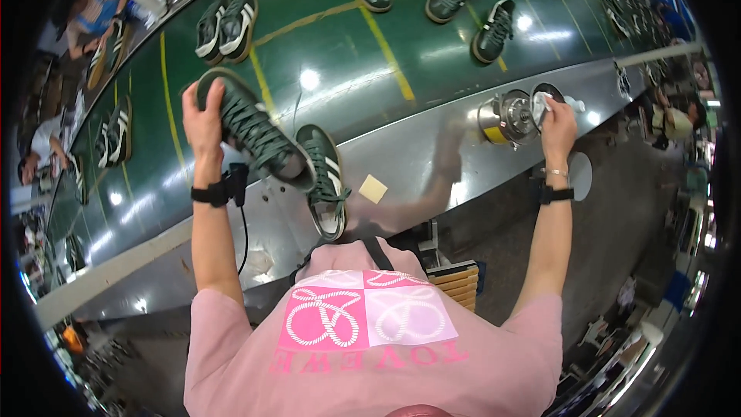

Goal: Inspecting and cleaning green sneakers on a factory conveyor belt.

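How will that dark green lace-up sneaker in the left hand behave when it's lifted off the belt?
The dark green lace-up sneaker is probably light, since the left hand alone grips it by the heel. Its sole likely stays fairly stiff, as it keeps its shape while tilted. The loose laces may dangle and snag.

I'm in a pink short-sleeved cotton t-shirt (370, 355) with a pink-and-white checkered rope graphic, black wristbands on both wrists, plus a thin silver bracelet (556, 173) on the right one.
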Demonstrator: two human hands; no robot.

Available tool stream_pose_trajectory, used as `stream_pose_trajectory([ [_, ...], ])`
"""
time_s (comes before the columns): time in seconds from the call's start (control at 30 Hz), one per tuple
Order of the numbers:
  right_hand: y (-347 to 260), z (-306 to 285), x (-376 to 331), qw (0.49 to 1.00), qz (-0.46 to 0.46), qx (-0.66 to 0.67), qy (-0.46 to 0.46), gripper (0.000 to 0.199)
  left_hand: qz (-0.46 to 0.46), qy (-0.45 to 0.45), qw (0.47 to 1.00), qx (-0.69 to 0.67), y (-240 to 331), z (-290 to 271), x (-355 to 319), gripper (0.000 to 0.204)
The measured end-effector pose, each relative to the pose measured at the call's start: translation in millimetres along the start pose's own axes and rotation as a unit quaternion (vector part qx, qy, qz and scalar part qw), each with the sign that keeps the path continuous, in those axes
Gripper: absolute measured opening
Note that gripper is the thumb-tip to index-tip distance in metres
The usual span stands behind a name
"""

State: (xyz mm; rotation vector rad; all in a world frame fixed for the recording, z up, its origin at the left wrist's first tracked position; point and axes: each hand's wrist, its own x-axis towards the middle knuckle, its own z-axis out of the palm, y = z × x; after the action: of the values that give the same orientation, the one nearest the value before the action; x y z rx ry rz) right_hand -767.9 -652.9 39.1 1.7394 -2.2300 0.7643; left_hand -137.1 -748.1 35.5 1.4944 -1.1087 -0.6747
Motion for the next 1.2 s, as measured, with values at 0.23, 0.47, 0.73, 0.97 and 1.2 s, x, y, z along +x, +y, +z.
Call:
stream_pose_trajectory([
  [0.23,-171.2,36.1,-95.0,0.929,-0.071,0.348,-0.104,0.038,0.053,0.014,0.992,0.114,20.4,44.2,-26.9,0.061],
  [0.47,-316.2,79.5,-172.1,0.881,-0.298,0.320,-0.181,0.026,0.156,0.067,0.975,0.141,48.2,72.2,-57.2,0.062],
  [0.73,-339.5,100.5,-192.3,0.874,-0.241,0.287,-0.310,0.014,0.193,0.055,0.972,0.124,59.9,80.4,-78.0,0.050],
  [0.97,-337.1,122.1,-191.8,0.866,-0.353,0.255,-0.247,0.015,0.213,0.061,0.969,0.111,64.2,82.7,-81.4,0.054],
  [1.2,-330.7,86.7,-186.3,0.869,-0.358,0.237,-0.245,0.012,0.210,0.070,0.970,0.096,52.9,79.5,-83.5,0.055],
])
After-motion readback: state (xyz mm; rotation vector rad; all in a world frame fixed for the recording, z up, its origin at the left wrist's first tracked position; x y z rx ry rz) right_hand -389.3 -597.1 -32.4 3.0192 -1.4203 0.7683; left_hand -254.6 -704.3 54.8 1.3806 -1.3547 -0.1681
